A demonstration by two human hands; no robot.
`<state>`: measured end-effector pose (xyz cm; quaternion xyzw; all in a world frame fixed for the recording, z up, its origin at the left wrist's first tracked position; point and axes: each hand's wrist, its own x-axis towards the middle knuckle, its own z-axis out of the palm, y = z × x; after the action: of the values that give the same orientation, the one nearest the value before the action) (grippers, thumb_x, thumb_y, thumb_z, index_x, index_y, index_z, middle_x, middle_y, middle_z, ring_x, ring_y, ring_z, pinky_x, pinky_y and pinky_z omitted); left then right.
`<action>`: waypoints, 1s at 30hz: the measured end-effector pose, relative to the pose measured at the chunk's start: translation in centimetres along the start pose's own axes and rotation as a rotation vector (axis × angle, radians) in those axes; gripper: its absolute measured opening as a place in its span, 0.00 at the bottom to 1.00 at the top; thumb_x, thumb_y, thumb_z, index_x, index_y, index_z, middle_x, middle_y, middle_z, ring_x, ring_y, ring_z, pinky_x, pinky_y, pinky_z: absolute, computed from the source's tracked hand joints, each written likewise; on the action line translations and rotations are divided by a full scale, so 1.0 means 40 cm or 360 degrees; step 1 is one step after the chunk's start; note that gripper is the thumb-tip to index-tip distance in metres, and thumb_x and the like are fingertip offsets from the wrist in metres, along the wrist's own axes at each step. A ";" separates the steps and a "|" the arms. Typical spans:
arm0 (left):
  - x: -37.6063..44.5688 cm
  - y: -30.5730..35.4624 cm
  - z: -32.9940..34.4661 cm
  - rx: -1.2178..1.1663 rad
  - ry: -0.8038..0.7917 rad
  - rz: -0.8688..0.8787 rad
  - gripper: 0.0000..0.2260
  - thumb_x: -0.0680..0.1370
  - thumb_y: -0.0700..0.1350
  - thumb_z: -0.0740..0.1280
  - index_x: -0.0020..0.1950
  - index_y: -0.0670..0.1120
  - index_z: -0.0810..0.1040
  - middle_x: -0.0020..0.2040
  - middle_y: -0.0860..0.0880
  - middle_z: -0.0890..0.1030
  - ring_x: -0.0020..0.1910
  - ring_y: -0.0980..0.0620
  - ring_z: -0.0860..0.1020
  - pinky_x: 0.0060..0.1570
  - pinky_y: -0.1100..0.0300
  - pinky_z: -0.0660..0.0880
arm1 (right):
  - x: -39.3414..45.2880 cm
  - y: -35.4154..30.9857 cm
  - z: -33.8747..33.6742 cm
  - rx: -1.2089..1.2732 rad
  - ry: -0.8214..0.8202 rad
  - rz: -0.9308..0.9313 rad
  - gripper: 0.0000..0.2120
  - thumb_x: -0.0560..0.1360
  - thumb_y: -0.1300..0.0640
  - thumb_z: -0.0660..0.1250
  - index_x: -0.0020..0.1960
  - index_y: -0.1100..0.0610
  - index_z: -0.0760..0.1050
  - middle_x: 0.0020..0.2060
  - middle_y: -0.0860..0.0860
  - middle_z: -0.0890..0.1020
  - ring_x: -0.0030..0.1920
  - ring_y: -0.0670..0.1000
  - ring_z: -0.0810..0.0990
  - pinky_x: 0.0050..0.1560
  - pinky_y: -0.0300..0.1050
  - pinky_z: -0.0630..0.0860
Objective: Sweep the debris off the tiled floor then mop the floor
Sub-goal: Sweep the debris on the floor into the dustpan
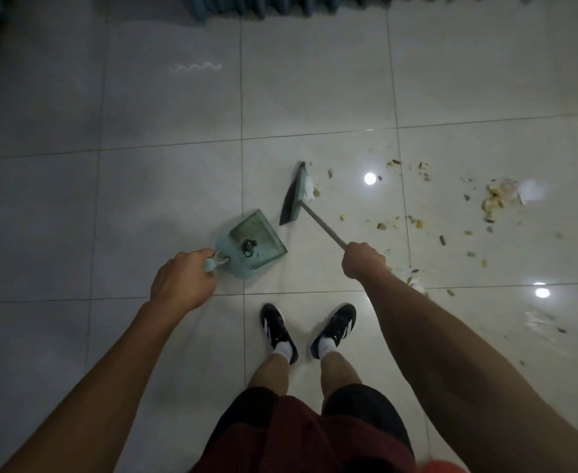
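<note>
My left hand grips the pale handle of a light green dustpan that sits on the glossy tiled floor, its mouth facing up and right; a small dark bit lies inside it. My right hand grips the grey handle of a broom whose green head stands on the floor just beyond the pan, with a white scrap against its right side. Debris of yellowish crumbs and dark bits is scattered to the right of the broom, with a larger pile and white paper further right.
My feet in black and white shoes stand just behind the dustpan. Dark teal curtain folds hang along the top edge. More crumbs and a white scrap lie beside my right forearm. Ceiling light reflections shine on the tiles at right.
</note>
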<state>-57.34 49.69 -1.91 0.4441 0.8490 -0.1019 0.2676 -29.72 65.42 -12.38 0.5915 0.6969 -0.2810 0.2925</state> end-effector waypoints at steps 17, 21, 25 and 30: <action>0.035 0.466 0.012 0.0181 -0.0085 0.0568 0.06 0.75 0.43 0.66 0.49 0.52 0.80 0.46 0.44 0.82 0.43 0.41 0.81 0.38 0.57 0.75 | -0.206 0.484 0.125 0.0557 -0.0077 0.0600 0.15 0.78 0.60 0.58 0.64 0.58 0.73 0.52 0.53 0.79 0.53 0.54 0.81 0.46 0.46 0.74; 0.026 0.561 0.026 0.0278 -0.0079 0.0712 0.06 0.75 0.43 0.66 0.49 0.50 0.80 0.46 0.44 0.82 0.43 0.40 0.81 0.39 0.57 0.73 | -0.261 0.572 0.160 0.0621 -0.0065 0.0683 0.16 0.77 0.61 0.58 0.64 0.57 0.73 0.53 0.53 0.79 0.52 0.55 0.80 0.46 0.46 0.73; 0.014 0.639 0.034 0.0433 -0.0094 0.0863 0.06 0.76 0.44 0.65 0.51 0.51 0.80 0.45 0.44 0.83 0.42 0.41 0.81 0.43 0.54 0.78 | -0.309 0.633 0.182 0.0679 0.0024 0.0783 0.16 0.77 0.61 0.57 0.63 0.57 0.74 0.43 0.51 0.74 0.43 0.54 0.76 0.43 0.45 0.73; 0.008 0.697 0.018 0.0469 -0.0087 0.0953 0.03 0.77 0.45 0.66 0.49 0.53 0.78 0.45 0.45 0.83 0.42 0.42 0.81 0.46 0.52 0.81 | -0.327 0.659 0.173 0.0825 0.0055 0.0857 0.13 0.77 0.58 0.59 0.60 0.56 0.73 0.43 0.50 0.73 0.42 0.54 0.75 0.42 0.46 0.71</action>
<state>-34.69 65.92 -0.88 0.7049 0.6495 -0.1523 0.2411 -1.43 55.43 -8.54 0.8126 0.4270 -0.3511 0.1848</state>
